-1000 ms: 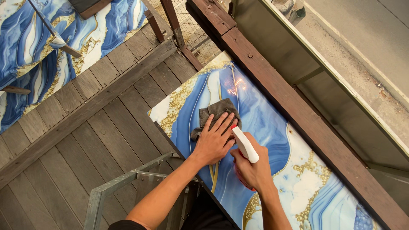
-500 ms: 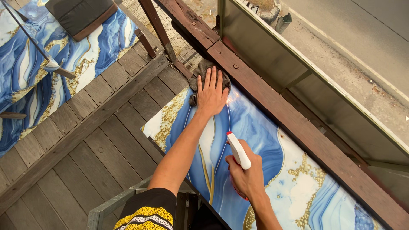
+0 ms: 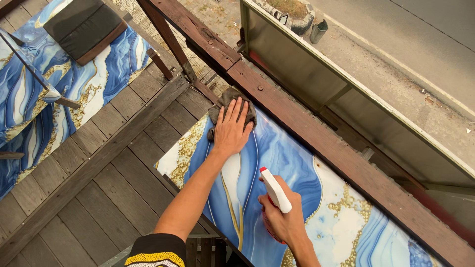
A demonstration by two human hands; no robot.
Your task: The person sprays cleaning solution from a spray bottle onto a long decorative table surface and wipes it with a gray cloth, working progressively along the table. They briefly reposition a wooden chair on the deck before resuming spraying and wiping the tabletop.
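On the blue marbled tabletop [image 3: 297, 163], beside the wooden rail [image 3: 316, 133], the left hand [image 3: 231, 129] presses flat, fingers spread, on a dark cloth [image 3: 222, 101] at eleven o'clock, while the right hand [image 3: 282, 220] at five o'clock grips a white-nozzled spray bottle [image 3: 275, 190].

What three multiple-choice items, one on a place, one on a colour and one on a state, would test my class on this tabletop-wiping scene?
1. Where does the cloth lie?
A. on the far corner of the blue marbled tabletop
B. on the plank floor
C. on the dark cushion

2. What colour is the head of the spray bottle?
A. black
B. white
C. green

3. How is the left hand?
A. closed in a fist
B. lifted off the cloth
C. flat, fingers spread, pressing on the cloth

Answers: 1 A, the cloth sits at the table's end by the wooden beam; 2 B, the head is white with a red tip; 3 C, the palm lies open on the cloth.
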